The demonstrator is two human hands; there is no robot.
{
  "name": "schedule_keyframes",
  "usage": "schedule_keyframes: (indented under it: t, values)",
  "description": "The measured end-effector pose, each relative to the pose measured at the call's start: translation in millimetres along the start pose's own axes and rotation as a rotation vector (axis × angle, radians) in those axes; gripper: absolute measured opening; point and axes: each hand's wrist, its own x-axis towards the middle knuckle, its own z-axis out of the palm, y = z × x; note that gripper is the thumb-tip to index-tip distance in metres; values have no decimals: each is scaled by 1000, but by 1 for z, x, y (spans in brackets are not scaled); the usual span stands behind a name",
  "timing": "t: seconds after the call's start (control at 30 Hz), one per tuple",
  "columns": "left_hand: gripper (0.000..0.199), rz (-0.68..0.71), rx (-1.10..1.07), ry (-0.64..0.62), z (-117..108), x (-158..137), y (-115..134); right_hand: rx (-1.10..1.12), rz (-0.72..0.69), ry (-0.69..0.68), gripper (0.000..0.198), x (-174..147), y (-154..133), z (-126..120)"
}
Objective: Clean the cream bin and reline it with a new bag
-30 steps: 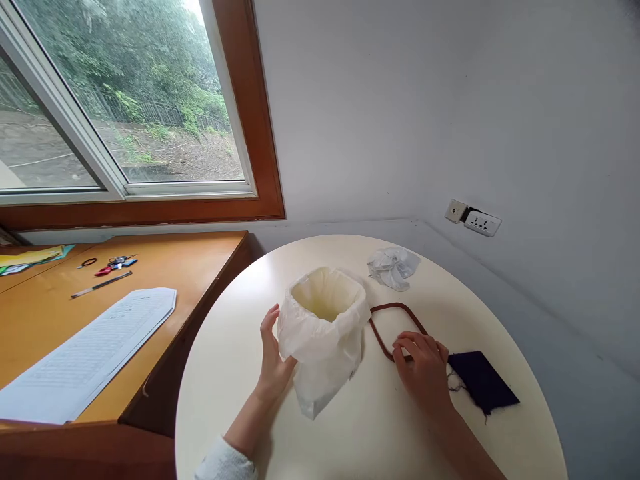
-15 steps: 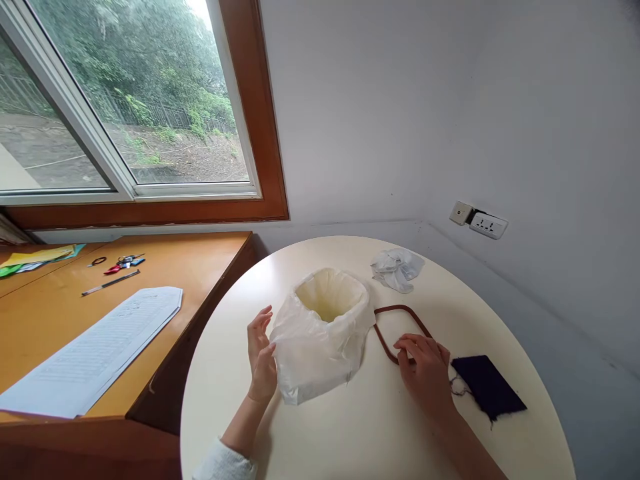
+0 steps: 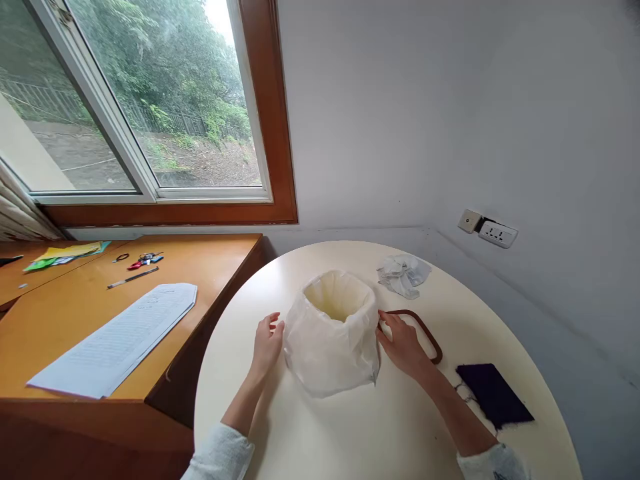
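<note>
A container lined with a translucent white plastic bag (image 3: 330, 363) stands upright on the round table, the bag folded over its rim and hanging down around it. Inside, the opening looks pale yellow. My left hand (image 3: 269, 339) is beside the bag's left side, fingers loosely curved and apart, holding nothing. On the opposite side, my right hand (image 3: 401, 341) has its fingertips at the bag's right edge, fingers spread; whether they press on it I cannot tell. Partly under that hand lies a brown rounded rectangular frame (image 3: 425, 328).
A crumpled clear plastic bag (image 3: 404, 275) lies at the back of the round table (image 3: 320, 440). Dark navy cloth (image 3: 495, 395) with frayed threads is at the right. On the wooden desk (image 3: 220, 257) are papers (image 3: 125, 337), a pen (image 3: 133, 278) and keys (image 3: 146, 261). A socket (image 3: 497, 234) is on the wall.
My right hand has moved left from the brown frame to the bag's right side. The bag's front has swung rightward and its lower corner sits differently. My left hand stays at the left side.
</note>
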Motion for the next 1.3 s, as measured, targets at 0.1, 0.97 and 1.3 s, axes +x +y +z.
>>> schedule_keyframes:
  t: [0.1,0.97,1.3]
  values:
    - [43,-74,97,-115,-3,6,1,61,36,-68,44,11,-2,1]
    - [29,-213,-514,-351,-37,8,45,863,209,-21,20,28,6,-28]
    - [41,-205,-627,-516,-41,1,71,1176,246,-142,44,30,4,-32]
